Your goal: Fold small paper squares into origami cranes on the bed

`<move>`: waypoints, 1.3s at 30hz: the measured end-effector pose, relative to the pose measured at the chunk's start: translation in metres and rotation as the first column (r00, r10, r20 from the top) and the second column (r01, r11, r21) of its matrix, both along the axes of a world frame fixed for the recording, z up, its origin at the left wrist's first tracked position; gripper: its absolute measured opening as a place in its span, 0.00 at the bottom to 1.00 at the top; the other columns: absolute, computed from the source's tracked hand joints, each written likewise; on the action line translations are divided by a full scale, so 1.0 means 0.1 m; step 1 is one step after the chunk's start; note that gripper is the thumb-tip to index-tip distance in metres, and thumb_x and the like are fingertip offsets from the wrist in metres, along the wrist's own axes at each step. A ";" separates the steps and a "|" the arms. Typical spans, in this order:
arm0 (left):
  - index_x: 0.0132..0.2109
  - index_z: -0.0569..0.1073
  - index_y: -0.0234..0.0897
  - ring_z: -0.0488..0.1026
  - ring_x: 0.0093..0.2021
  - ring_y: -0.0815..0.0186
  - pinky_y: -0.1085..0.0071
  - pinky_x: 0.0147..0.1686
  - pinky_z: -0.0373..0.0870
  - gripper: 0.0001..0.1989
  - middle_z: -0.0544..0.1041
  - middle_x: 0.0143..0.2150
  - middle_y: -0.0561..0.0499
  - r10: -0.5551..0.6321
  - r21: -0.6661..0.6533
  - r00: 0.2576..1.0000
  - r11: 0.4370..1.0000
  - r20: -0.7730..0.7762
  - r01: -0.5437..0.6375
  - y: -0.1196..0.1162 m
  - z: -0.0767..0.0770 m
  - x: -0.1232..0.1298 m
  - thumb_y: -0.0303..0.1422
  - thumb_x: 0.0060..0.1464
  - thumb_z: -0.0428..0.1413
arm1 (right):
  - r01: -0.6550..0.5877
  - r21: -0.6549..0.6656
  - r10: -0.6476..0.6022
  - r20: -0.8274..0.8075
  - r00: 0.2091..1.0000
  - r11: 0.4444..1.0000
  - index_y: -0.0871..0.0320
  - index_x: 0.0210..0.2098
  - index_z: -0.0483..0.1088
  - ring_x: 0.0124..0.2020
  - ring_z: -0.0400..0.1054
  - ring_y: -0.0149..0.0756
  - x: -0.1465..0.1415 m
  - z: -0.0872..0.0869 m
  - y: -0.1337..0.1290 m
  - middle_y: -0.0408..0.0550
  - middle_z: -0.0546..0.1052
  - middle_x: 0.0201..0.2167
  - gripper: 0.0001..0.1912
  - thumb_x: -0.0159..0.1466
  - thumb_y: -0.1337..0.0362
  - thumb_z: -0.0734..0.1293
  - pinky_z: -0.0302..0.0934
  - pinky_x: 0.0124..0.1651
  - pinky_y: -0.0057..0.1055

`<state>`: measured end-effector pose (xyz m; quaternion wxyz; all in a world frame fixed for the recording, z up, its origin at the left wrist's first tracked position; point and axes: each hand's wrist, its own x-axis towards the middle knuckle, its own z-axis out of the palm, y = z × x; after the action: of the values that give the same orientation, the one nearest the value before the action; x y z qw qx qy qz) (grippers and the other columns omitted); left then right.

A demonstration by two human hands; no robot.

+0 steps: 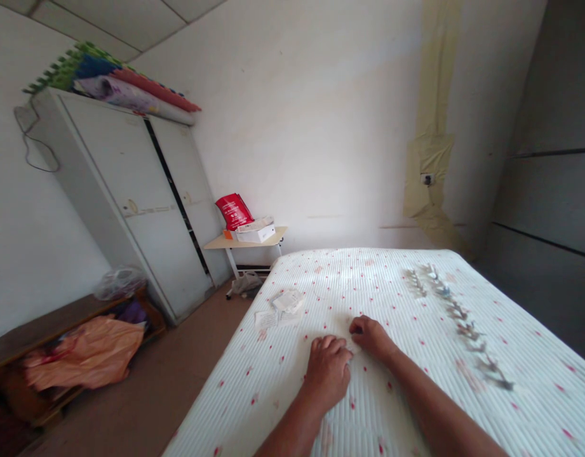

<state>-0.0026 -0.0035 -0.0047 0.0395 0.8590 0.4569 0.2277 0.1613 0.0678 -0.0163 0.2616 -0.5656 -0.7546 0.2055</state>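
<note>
My left hand (328,368) rests low over the bed cover (321,279), its fingers curled downward. Just to its right, my right hand (371,335) is closed, with thumb and forefinger drawn together. Whatever lies between the fingertips is hidden or too small to name. Beyond my left hand lies a loose pile of thin white paper pieces (285,304), some of them printed. On the right half of the bed, small grey-white folded-looking pieces (457,310) stand in a long row, with a shorter row (416,284) beside its far end. Blur hides their exact kind.
A small table (216,242) beyond the bed's far left corner holds a red bag (234,211) and a white box (256,233). A grey cabinet (130,209) stands at the left, near a low wooden bench (44,327) with an orange plastic bag (92,352).
</note>
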 end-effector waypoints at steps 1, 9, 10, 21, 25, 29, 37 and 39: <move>0.39 0.72 0.42 0.61 0.49 0.62 0.61 0.49 0.55 0.12 0.72 0.46 0.52 0.000 -0.004 1.000 1.000 0.006 0.000 0.00 -0.01 0.00 0.26 0.49 0.49 | -0.039 0.004 0.039 -0.031 0.999 0.999 0.59 0.27 0.71 0.31 0.65 0.30 0.02 -0.01 -0.01 0.45 0.72 0.30 0.09 0.49 0.74 0.61 0.56 0.35 0.23; 0.40 0.73 0.43 0.61 0.49 0.63 0.62 0.50 0.55 0.13 0.72 0.47 0.53 -0.004 -0.018 1.000 1.000 0.024 0.004 0.02 -0.01 -0.01 0.27 0.49 0.49 | -0.153 0.007 0.153 -0.050 0.987 0.988 0.58 0.28 0.72 0.31 0.64 0.30 0.05 0.02 -0.05 0.45 0.70 0.31 0.09 0.47 0.72 0.65 0.56 0.35 0.24; 0.40 0.73 0.43 0.61 0.49 0.63 0.62 0.50 0.55 0.13 0.72 0.47 0.53 -0.001 -0.020 1.000 1.000 0.023 0.002 0.02 0.00 -0.01 0.26 0.49 0.49 | -0.147 0.010 0.148 -0.046 0.988 0.989 0.59 0.28 0.72 0.31 0.65 0.30 0.05 0.02 -0.05 0.45 0.70 0.30 0.08 0.47 0.73 0.64 0.56 0.35 0.24; 0.38 0.73 0.42 0.62 0.48 0.63 0.61 0.48 0.57 0.12 0.73 0.44 0.52 -0.011 0.000 0.999 1.000 0.042 0.011 0.02 0.00 0.00 0.26 0.48 0.50 | -0.108 0.025 0.108 0.001 0.994 0.994 0.58 0.28 0.72 0.32 0.65 0.30 0.02 0.01 -0.05 0.45 0.71 0.30 0.08 0.52 0.70 0.61 0.56 0.35 0.24; 0.38 0.74 0.42 0.62 0.48 0.62 0.61 0.48 0.57 0.11 0.73 0.44 0.51 -0.008 0.020 0.999 1.000 0.040 0.008 0.03 -0.02 0.00 0.26 0.49 0.50 | -0.085 0.025 0.085 0.009 0.996 0.996 0.59 0.29 0.71 0.32 0.65 0.30 0.03 0.01 -0.05 0.45 0.71 0.31 0.10 0.49 0.73 0.62 0.56 0.36 0.24; 0.38 0.74 0.42 0.62 0.48 0.62 0.61 0.49 0.57 0.11 0.73 0.43 0.51 -0.030 0.057 0.999 0.998 0.021 0.029 0.06 -0.02 -0.02 0.26 0.49 0.50 | -0.065 0.033 0.064 0.028 0.998 0.997 0.60 0.28 0.71 0.33 0.65 0.30 0.02 -0.01 -0.02 0.46 0.71 0.30 0.12 0.49 0.76 0.59 0.56 0.38 0.23; 0.28 0.71 0.37 0.63 0.43 0.64 0.63 0.47 0.57 0.07 0.72 0.34 0.50 -0.187 0.161 0.969 0.964 -0.160 0.212 0.23 0.00 -0.04 0.28 0.51 0.50 | -0.043 0.099 0.030 0.130 0.991 0.994 0.59 0.28 0.72 0.33 0.66 0.30 -0.02 0.00 -0.10 0.47 0.70 0.31 0.13 0.55 0.74 0.57 0.55 0.36 0.23; 0.28 0.70 0.36 0.64 0.41 0.65 0.64 0.46 0.57 0.06 0.72 0.32 0.51 -0.218 0.151 0.957 0.957 -0.194 0.248 0.28 0.00 -0.07 0.29 0.51 0.50 | -0.029 0.104 0.009 0.182 0.983 0.994 0.59 0.29 0.71 0.32 0.66 0.29 -0.03 0.02 -0.15 0.47 0.70 0.32 0.13 0.57 0.73 0.56 0.55 0.34 0.23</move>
<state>-0.0095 0.0246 -0.0050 -0.0489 0.9238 0.3322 0.1839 0.1584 0.0526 -0.0144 0.2195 -0.5601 -0.7905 0.1150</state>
